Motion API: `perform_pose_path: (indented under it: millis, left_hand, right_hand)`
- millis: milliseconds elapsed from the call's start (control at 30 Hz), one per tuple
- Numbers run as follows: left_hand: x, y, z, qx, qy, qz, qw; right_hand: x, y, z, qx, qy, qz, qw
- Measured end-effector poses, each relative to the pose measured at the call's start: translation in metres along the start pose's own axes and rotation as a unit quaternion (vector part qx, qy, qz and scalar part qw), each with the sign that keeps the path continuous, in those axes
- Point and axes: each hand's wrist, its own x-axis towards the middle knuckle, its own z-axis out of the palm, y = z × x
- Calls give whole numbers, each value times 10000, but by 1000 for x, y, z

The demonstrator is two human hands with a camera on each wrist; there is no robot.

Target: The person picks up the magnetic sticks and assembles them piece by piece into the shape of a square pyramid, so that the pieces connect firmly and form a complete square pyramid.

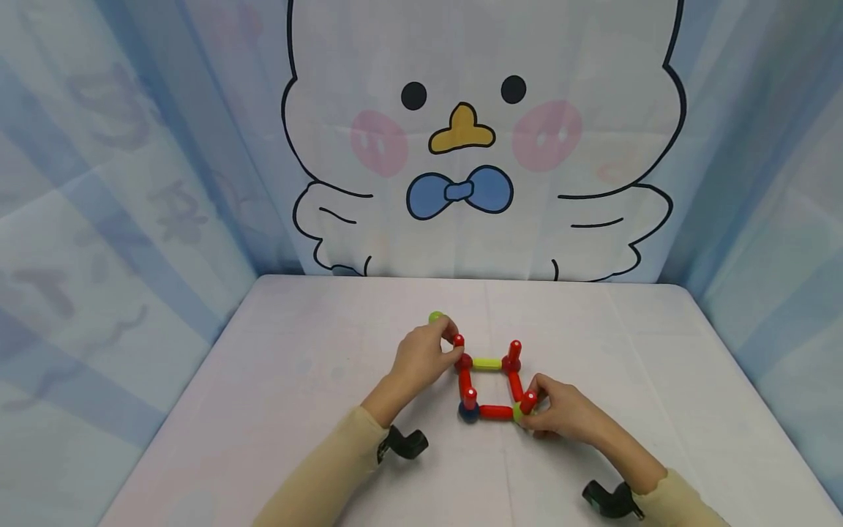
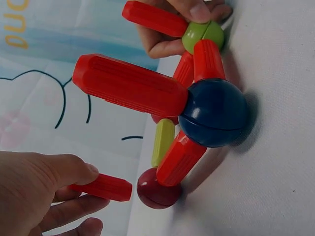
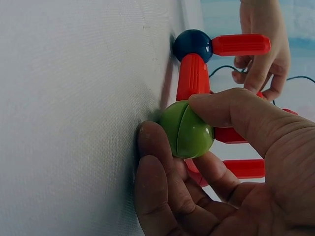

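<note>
Head view: red-rodded square frame [image 1: 490,384]

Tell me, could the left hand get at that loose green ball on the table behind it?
Probably yes. The green ball lies on the table just beyond the left hand, with nothing between them, though that hand is pinching a red stick.

Two bare hands, left hand [image 1: 421,359] and right hand [image 1: 566,413]. Long pale-yellow sleeves [image 1: 329,468] reach both wrists; right cuff edge scalloped. Black curved camera mount [image 1: 403,443] strapped at each wrist. Short, unpainted fingernails.
</note>
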Motion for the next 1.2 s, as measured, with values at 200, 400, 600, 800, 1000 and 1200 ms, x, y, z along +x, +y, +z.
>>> perform_pose_path:
  millis: [200, 400, 600, 800, 1000, 1200]
  left_hand:
    - [0, 0, 3, -1, -41, -6, 10000]
    - [0, 1, 5, -15, -61, 40, 10000]
    - [2, 1, 8, -50, -65, 143, 9999]
    - [2, 0, 10, -127, -77, 146, 9998]
    - [-7, -5, 7, -130, 94, 105, 9998]
    - [-22, -11, -3, -350, 94, 392, 9986]
  right_hand:
    - [1, 1, 1, 28, -17, -24, 10000]
    - [1, 1, 1, 10, -30, -31, 10000]
    - [0, 1, -1, -53, -60, -118, 9999]
    - [0, 0, -1, -54, -91, -116, 9999]
    - [-2, 0, -5, -98, -89, -222, 9997]
    - [-6, 1, -17, -3, -53, -570, 9984]
